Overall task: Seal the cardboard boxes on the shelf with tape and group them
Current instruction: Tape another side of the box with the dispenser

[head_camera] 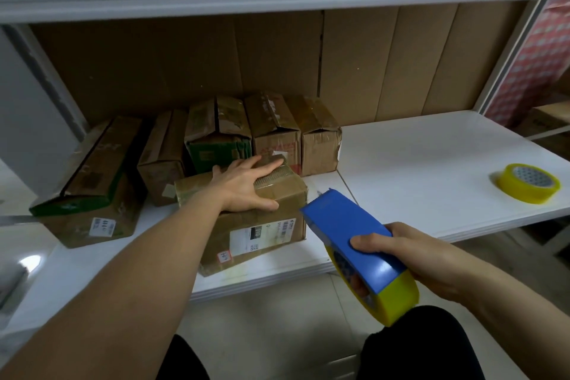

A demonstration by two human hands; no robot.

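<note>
Currently pressing down with left hand (246, 183), fingers spread flat on top of front box (246, 219) near front edge of white shelf (416, 163). Gripping blue tape dispenser (354, 241) in right hand (410, 253), fingers curled round its body, yellow roll loaded, nose just beside box's right corner. Behind: row of boxes (216, 136) standing close together against cardboard backing. Well to right: spare tape roll (528, 183) lying flat.

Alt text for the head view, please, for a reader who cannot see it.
A left hand presses flat on a brown cardboard box at a white shelf's front while the right hand holds a blue tape dispenser beside it. Five more boxes stand behind; a yellow tape roll lies right.
</note>
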